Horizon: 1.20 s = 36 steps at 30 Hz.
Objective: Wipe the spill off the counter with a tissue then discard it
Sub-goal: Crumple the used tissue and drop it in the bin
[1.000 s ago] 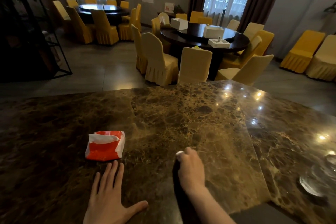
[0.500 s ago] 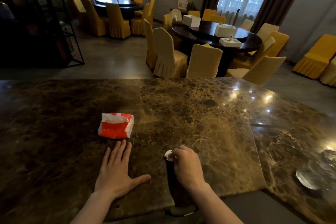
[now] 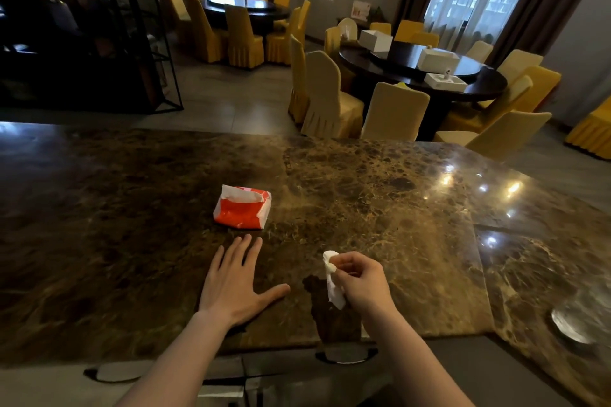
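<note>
A crumpled white tissue [image 3: 333, 284] is pinched in my right hand [image 3: 362, 281], lifted just above the brown marble counter [image 3: 380, 208]. Under and behind the tissue a dark wet streak [image 3: 327, 311] runs toward the counter's near edge. My left hand [image 3: 236, 284] lies flat on the counter with its fingers spread, holding nothing. A red and white tissue pack [image 3: 243, 207] rests on the counter a little beyond my left fingertips, its top torn open.
A glass dish [image 3: 575, 324] sits on the counter at the far right. Below the near edge are drawer fronts with dark handles [image 3: 345, 355]. Beyond the counter stand round dining tables [image 3: 429, 76] with covered chairs and a black metal shelf [image 3: 99, 43] at the left.
My right hand has lifted off the counter and turned, so the tissue now hangs from my fingers. The view has pulled back, showing the counter's near edge. My left hand stays flat.
</note>
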### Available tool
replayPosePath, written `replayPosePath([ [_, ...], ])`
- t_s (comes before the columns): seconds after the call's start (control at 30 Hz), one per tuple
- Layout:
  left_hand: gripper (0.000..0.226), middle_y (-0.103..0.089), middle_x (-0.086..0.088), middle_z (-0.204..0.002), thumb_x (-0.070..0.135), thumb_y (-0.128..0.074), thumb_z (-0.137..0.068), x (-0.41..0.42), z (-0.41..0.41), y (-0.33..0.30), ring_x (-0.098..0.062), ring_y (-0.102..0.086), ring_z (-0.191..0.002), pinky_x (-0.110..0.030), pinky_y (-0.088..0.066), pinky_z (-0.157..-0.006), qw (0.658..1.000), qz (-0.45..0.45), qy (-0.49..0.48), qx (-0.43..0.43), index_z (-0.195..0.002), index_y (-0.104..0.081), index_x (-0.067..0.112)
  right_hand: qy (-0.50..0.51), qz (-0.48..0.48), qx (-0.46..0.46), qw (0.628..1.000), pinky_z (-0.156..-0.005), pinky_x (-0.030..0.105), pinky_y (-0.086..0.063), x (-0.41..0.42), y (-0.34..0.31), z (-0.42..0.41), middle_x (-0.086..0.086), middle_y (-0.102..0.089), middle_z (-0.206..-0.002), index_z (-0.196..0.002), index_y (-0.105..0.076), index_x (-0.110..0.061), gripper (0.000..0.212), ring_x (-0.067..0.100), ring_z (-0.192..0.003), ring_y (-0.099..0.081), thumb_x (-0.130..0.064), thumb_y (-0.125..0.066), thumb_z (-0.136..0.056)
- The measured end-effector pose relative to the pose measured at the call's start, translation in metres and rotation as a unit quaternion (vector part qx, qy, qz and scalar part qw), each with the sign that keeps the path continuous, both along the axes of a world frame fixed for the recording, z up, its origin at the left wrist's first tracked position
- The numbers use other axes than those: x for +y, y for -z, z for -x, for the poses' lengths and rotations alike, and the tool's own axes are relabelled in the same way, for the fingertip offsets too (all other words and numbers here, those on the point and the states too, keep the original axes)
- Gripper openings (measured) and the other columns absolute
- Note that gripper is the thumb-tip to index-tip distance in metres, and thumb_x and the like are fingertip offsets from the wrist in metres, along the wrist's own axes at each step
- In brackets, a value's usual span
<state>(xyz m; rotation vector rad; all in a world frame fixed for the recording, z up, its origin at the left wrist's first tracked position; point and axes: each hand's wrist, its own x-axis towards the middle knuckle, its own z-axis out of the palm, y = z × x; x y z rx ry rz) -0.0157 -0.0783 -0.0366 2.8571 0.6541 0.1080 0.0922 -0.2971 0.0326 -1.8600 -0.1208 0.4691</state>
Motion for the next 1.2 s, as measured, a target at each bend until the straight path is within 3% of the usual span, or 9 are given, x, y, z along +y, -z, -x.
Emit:
replayPosePath([
  [0.1, 0.109, -0.007, 0.001, -0.173, 0.097, -0.025, -0.081, 0.007, 0.011, -0.005, -0.018, -0.001, -0.158, -0.043, 0.000, -0.130, 1.000, 0.005, -0.017, -0.021, -0.164, -0.005, 0.028, -0.011, -0.048, 0.046, 0.998, -0.058, 0.020, -0.050, 0.001, -0.007, 0.010, 0.006, -0.074, -0.088, -0.078, -0.079, -0.022, 0.029, 0.014, -0.074, -0.067, 0.003, -0.070, -0.091],
  [0.17, 0.105, -0.009, 0.000, -0.173, 0.094, -0.024, -0.084, 0.012, 0.020, -0.007, -0.018, -0.003, -0.158, -0.044, -0.001, -0.130, 0.999, 0.011, -0.028, -0.026, -0.163, -0.007, 0.028, -0.031, -0.065, 0.056, 0.996, -0.057, 0.019, -0.050, 0.003, -0.012, 0.020, 0.008, -0.074, -0.091, -0.079, -0.078, -0.020, 0.029, 0.017, -0.079, -0.066, 0.005, -0.069, -0.091],
  [0.3, 0.105, -0.012, -0.001, -0.173, 0.093, -0.017, -0.081, 0.022, 0.039, -0.004, -0.019, -0.005, -0.158, -0.045, -0.003, -0.129, 0.999, 0.008, -0.048, -0.018, -0.163, -0.009, 0.028, -0.105, -0.072, 0.038, 0.991, -0.062, 0.021, -0.053, 0.006, -0.019, 0.048, 0.001, -0.076, -0.084, -0.080, -0.078, -0.022, 0.025, 0.015, -0.079, -0.070, 0.000, -0.071, -0.091],
  [0.5, 0.123, -0.008, 0.000, -0.173, 0.107, -0.008, -0.063, 0.041, 0.065, 0.005, -0.021, 0.001, -0.158, -0.049, 0.000, -0.130, 0.998, 0.001, -0.068, 0.004, -0.162, -0.007, 0.034, -0.296, 0.013, 0.018, 0.955, -0.069, 0.026, -0.053, 0.012, 0.008, 0.109, -0.002, -0.075, -0.080, -0.082, -0.076, -0.023, 0.026, 0.011, -0.072, -0.067, 0.000, -0.069, -0.089],
  [0.63, 0.124, -0.005, 0.000, -0.173, 0.109, -0.010, -0.061, 0.044, 0.071, 0.008, -0.023, 0.005, -0.158, -0.053, 0.002, -0.129, 0.997, 0.005, -0.076, 0.010, -0.162, -0.008, 0.037, -0.369, 0.076, -0.002, 0.926, -0.071, 0.036, -0.057, 0.016, 0.044, 0.142, 0.006, -0.078, -0.083, -0.080, -0.076, -0.022, 0.019, 0.021, -0.073, -0.071, -0.007, -0.068, -0.087],
  [0.73, 0.124, 0.000, 0.000, -0.173, 0.109, -0.005, -0.059, 0.043, 0.075, 0.011, -0.022, 0.011, -0.157, -0.054, 0.006, -0.129, 0.997, 0.021, -0.074, 0.029, -0.161, -0.005, 0.038, -0.379, 0.154, -0.030, 0.912, -0.066, 0.033, -0.057, 0.017, 0.074, 0.155, -0.002, -0.076, -0.076, -0.076, -0.073, -0.026, 0.024, 0.008, -0.068, -0.069, -0.007, -0.063, -0.083],
  [0.83, 0.121, 0.006, 0.001, -0.173, 0.107, -0.006, -0.063, 0.042, 0.078, 0.014, -0.021, 0.018, -0.156, -0.054, 0.010, -0.128, 0.996, 0.024, -0.072, 0.039, -0.161, -0.001, 0.038, -0.378, 0.227, -0.059, 0.895, -0.068, 0.026, -0.054, 0.015, 0.098, 0.163, -0.012, -0.072, -0.076, -0.070, -0.068, -0.035, 0.034, 0.006, -0.075, -0.067, -0.005, -0.062, -0.082],
  [1.07, 0.113, 0.006, -0.001, -0.173, 0.103, -0.016, -0.071, 0.041, 0.077, 0.017, -0.023, 0.017, -0.157, -0.057, 0.009, -0.127, 0.997, 0.020, -0.070, 0.034, -0.162, -0.002, 0.036, -0.395, 0.274, -0.071, 0.874, -0.072, 0.029, -0.055, 0.014, 0.135, 0.180, -0.015, -0.072, -0.084, -0.087, -0.074, -0.026, 0.027, 0.009, -0.080, -0.068, -0.005, -0.057, -0.088],
  [1.2, 0.113, 0.006, -0.001, -0.173, 0.103, -0.017, -0.072, 0.042, 0.077, 0.020, -0.023, 0.018, -0.156, -0.056, 0.010, -0.127, 0.997, 0.018, -0.071, 0.033, -0.161, -0.001, 0.036, -0.433, 0.293, -0.076, 0.849, -0.081, 0.034, -0.057, 0.017, 0.143, 0.187, -0.008, -0.075, -0.105, -0.102, -0.073, -0.032, 0.019, 0.017, -0.097, -0.068, -0.020, -0.062, -0.092],
])
